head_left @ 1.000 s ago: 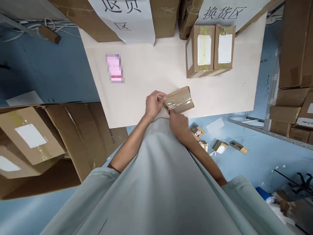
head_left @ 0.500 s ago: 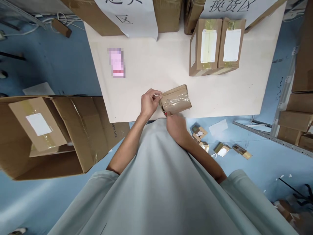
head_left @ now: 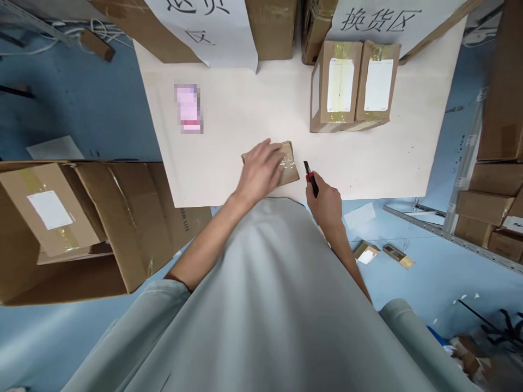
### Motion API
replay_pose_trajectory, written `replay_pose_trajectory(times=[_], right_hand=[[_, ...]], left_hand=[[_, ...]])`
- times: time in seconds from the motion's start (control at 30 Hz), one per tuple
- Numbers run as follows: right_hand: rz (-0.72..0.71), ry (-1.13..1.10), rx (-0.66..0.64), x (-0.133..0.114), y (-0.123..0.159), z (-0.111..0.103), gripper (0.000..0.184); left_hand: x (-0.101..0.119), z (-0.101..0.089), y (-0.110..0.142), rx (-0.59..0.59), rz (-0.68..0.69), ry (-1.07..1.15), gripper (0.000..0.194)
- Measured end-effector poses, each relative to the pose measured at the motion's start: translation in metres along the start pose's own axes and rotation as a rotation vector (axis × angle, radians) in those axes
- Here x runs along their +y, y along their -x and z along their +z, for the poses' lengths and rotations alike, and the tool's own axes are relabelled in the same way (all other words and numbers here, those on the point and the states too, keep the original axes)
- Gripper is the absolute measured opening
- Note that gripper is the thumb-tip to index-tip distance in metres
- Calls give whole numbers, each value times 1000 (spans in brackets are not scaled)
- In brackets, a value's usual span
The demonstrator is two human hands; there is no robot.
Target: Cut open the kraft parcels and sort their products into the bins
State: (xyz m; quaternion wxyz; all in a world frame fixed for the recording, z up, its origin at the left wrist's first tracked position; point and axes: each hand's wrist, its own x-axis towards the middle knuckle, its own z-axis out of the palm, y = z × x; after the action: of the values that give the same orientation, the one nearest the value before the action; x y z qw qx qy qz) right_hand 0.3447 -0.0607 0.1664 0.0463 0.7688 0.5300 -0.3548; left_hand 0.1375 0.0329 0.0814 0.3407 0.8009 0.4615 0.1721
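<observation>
Cutter (head_left: 312, 183) is drawn rightward since earlier frame, clear of taped cardboard package (head_left: 289, 166); left hand (head_left: 260, 170) is shifted onto package top. Large open carton (head_left: 122, 212) is seen beside table (head_left: 232, 114), labelled box (head_left: 53, 212) held inside. Pink pixelated item (head_left: 189, 109) is set on table. Package is placed near table's front edge, partly covered by left hand — whether gripped or just touched cannot be told. Cutter is grasped in right hand (head_left: 326, 201), apart from package. Two labelled boxes (head_left: 357, 87) are stood adjacent, farther back.
</observation>
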Motion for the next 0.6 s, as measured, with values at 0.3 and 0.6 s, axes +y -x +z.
replay_pose_trajectory(times=[0.3,0.6], right_hand=[[-46,145,-31,-21,-21,6,50],[45,246,-67,-45,-23,9,54]], left_hand=[[2,46,7,-35,10,17,37],[-5,54,13,-19,23,32,37]])
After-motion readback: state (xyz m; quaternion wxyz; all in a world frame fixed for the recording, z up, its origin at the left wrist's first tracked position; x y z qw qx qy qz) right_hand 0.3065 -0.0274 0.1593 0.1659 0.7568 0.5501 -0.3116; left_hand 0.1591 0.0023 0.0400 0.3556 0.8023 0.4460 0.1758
